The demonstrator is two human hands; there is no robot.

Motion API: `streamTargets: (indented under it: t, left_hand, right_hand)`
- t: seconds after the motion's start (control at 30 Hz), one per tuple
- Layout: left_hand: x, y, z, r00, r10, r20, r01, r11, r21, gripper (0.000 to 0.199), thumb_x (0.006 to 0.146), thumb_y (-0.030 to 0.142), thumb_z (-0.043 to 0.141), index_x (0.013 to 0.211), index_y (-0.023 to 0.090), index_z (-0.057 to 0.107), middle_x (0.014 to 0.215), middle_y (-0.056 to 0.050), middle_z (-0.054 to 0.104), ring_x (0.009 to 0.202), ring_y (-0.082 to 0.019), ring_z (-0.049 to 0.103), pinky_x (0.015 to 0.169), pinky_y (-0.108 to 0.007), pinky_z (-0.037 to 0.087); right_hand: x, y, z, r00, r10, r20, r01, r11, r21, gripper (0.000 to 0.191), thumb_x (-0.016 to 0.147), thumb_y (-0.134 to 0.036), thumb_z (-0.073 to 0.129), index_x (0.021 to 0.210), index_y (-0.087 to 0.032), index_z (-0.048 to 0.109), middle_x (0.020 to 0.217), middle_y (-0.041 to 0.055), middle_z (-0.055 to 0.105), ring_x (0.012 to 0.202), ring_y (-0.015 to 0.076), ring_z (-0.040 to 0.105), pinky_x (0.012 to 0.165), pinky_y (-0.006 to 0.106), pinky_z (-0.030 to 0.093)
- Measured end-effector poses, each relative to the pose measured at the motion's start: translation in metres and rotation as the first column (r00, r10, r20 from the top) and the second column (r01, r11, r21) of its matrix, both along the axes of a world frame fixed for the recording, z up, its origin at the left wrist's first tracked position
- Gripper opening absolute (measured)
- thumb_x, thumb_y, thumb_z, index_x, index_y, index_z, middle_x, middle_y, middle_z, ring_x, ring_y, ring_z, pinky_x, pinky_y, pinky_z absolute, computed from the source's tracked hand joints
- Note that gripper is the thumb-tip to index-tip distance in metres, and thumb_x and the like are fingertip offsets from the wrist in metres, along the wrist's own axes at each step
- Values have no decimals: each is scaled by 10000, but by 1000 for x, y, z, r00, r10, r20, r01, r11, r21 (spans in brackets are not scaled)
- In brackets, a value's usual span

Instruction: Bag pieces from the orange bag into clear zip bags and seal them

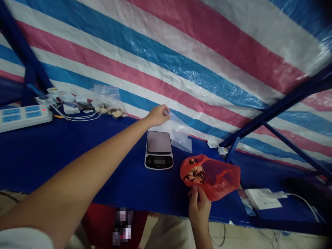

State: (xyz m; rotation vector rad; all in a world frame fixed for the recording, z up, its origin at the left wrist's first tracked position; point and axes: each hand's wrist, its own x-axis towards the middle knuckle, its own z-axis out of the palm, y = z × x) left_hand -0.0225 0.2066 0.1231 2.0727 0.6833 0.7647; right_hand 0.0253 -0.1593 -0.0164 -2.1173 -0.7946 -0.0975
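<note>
My left hand [158, 115] reaches past the scale, its fingers pinched on the corner of a clear plastic bag [178, 128] that hangs down to the table behind the scale. A white kitchen scale [159, 142] with a dark display stands in the middle, its pan bare. At the right, my right hand [199, 202] grips the near rim of a red plastic bag [220, 176]. The bag's mouth gapes, and brown and pinkish dried pieces [195, 173] lie inside; I cannot tell what kind they are.
A white power strip [24, 117] lies at the far left, beside tangled white cables and adapters [70, 102]. Another bag of pale pieces [111, 103] sits at the back. At the right are a white socket block [263, 199] and a blue metal frame bar [275, 95]. Striped sheeting rises behind.
</note>
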Motion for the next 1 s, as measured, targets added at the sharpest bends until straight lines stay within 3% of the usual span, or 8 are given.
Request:
streamTargets:
  t: [0.17,0.3,0.4,0.5,0.63,0.73,0.83,1.0]
  left_hand:
    - [60,-6,-41,994,-11,-110,-3,992,-129,292,798,168,697,1067,86,616,820,-105,710,707,-186,649,766,-332,497]
    - [53,-9,-42,996,-28,-84,17,991,-135,302,850,216,660,1125,101,610,922,-127,725,762,-187,677,796,-332,511]
    - [10,-14,-30,999,-24,-30,21,993,-115,269,872,270,641,1106,139,629,1075,-122,711,832,-171,686,829,-323,521]
    - [-66,-32,-30,996,-43,83,47,998,-49,307,898,404,609,1089,167,647,1104,-104,712,965,-197,682,904,-359,524]
    - [-185,-68,-72,981,180,-74,-181,983,-12,411,904,545,547,1149,229,640,1212,-74,690,1104,-252,654,977,-415,519]
    - [-250,-88,-115,903,360,-235,-320,928,192,521,918,598,483,1259,220,591,1343,-108,621,1245,-313,577,1080,-507,451]
    - [-277,-97,-142,865,371,-337,-231,891,390,571,931,612,445,1302,201,585,1462,-119,534,1385,-339,454,1174,-562,337]
    - [-277,-99,-143,829,398,-392,-171,849,500,582,966,584,402,1371,194,555,1507,-113,494,1416,-320,423,1204,-560,299]
  right_hand:
    - [1,0,0,999,9,32,-8,1000,-10,453,1002,-497,394,705,-208,578,595,12,597,521,158,553,544,253,388]
    - [3,-1,-3,998,14,59,-14,1000,-6,464,998,-507,389,698,-211,584,592,19,601,517,166,553,542,260,402]
    - [4,-2,-4,998,11,69,-11,1000,-5,472,996,-523,382,721,-208,602,614,31,628,529,174,574,555,267,418]
    - [4,-2,-3,998,13,64,-12,1000,-21,471,996,-523,382,728,-207,605,612,33,632,529,177,582,551,268,419]
    - [2,0,-1,996,37,77,-36,999,-16,463,998,-514,386,726,-209,604,605,27,621,528,176,579,556,268,421]
    - [3,0,-2,995,49,87,-48,999,-17,470,997,-524,381,744,-205,614,616,34,631,540,182,595,567,271,430]
    - [4,0,-3,993,52,105,-51,999,-11,491,988,-553,379,739,-206,622,609,42,639,531,189,598,560,278,433]
    - [4,0,-3,991,46,126,-49,999,16,512,977,-581,379,715,-211,617,582,40,632,506,193,595,534,284,429]
